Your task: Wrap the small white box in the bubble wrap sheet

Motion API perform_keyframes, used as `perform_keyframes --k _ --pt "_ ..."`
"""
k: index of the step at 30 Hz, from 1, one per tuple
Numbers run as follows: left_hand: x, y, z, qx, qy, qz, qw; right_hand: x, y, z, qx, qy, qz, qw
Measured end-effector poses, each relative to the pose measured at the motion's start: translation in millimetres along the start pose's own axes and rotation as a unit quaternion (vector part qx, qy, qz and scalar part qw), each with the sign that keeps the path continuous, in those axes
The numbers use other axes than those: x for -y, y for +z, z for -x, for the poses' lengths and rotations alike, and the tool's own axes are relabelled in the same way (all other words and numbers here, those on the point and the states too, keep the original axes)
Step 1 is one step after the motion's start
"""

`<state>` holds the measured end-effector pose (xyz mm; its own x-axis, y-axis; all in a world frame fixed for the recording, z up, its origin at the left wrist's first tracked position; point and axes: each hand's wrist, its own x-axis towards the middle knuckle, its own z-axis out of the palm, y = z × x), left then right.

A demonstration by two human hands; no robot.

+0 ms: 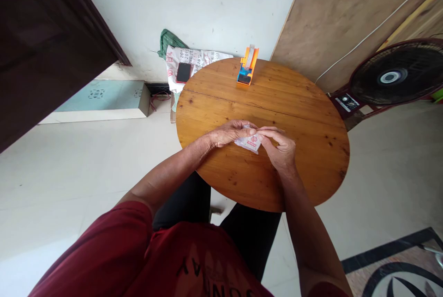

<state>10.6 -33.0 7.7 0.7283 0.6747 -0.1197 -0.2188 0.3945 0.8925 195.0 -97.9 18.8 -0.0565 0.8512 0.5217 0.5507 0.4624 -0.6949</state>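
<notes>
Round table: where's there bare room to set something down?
The table has bare wood between the tape dispenser and the left hand, to the right of the right hand, and on the side nearest you, below the packet. It's crowded mid-table, where both hands meet at the packet.

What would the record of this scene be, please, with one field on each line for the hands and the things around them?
Left hand: holds the packet, thumb on top
Right hand: pinches the packet's edge
Packet: small, white with red print; whether it touches the table is unclear
Table: round, wooden
Tape dispenser: orange and blue, near the table's far edge
Phone: on a printed white sack, left of the table
Fan: right of the table
</notes>
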Motion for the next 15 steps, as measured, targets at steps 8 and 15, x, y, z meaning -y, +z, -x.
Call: perform_keyframes --k 8,15 --pt "2.5 -3.8 -1.6 -0.014 -0.004 0.000 1.000 0.8 -0.8 2.6 0.005 -0.053 0.063 0.997" --pt "1.0 -6.0 -1.6 -0.002 0.001 0.008 1.000 10.3 -2.8 5.9 0.019 -0.079 0.079 0.994"
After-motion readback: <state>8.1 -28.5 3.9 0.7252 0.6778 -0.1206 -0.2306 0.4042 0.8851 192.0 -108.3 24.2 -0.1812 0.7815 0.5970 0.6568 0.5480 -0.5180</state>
